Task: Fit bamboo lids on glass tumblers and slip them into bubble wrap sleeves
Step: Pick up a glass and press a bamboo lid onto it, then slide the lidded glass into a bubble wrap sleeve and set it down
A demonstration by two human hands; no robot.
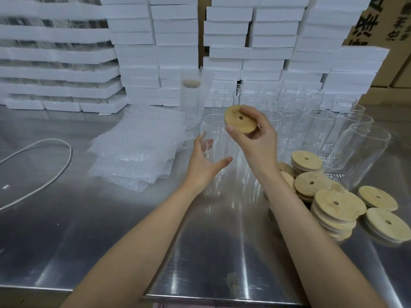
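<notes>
My left hand (205, 160) grips a clear glass tumbler (216, 132) held upright above the steel table. My right hand (255, 138) holds a round bamboo lid (239, 118) with a centre hole, tilted, just to the right of the tumbler's rim. A pile of flat bubble wrap sleeves (135, 150) lies on the table to the left of the tumbler. Behind it stands a sleeved tumbler (192, 101) with a lid on. Loose bamboo lids (333, 205) are heaped at the right.
Several empty glass tumblers (320, 123) stand in rows at the back right. White foam boxes (178, 47) are stacked along the back, cardboard cartons (391, 30) at far right. A white cord (44, 170) loops on the steel table (100, 230) at left.
</notes>
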